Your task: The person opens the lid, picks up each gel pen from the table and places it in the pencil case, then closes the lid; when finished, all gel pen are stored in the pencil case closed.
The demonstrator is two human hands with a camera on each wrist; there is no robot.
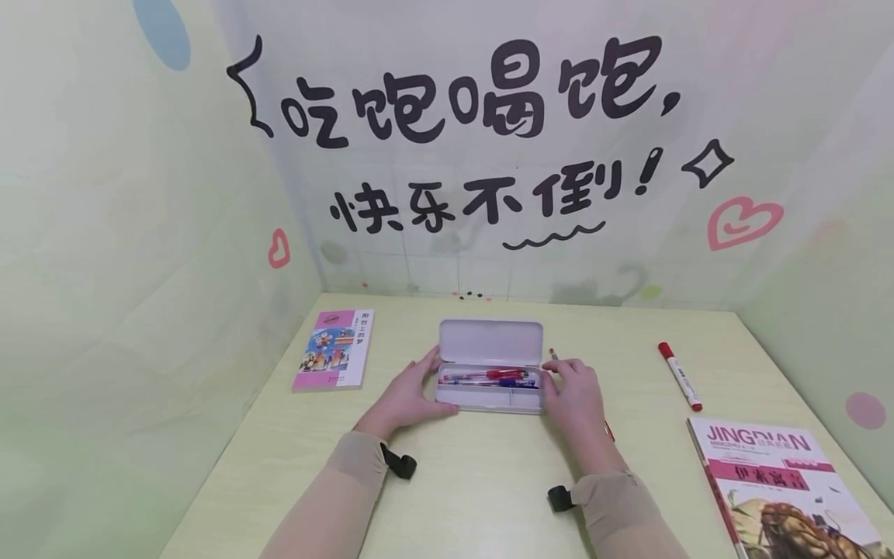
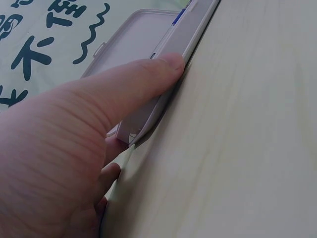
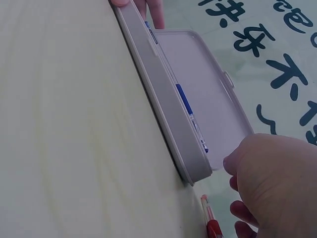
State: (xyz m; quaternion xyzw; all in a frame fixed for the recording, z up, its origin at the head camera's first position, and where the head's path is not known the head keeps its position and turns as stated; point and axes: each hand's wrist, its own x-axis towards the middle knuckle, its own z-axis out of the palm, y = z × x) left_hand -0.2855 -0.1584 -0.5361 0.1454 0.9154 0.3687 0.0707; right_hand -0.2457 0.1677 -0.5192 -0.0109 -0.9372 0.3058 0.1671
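A pale lilac pencil case lies on the table with its lid raised at the back. Several pens, red and blue, are in its long compartment. My left hand grips the left end, its thumb on the front wall and the other fingers round the side, partly hidden. At the other end is my right hand, fingers loosely bent, fingertips right at the back corner. In the right wrist view its thumb overlaps the lid's lower corner. A red pen lies just past this end.
A pink-and-white book lies at the back left. On the right are a red-capped marker and a larger magazine-like book near the front. Printed fabric walls enclose the table's back and sides.
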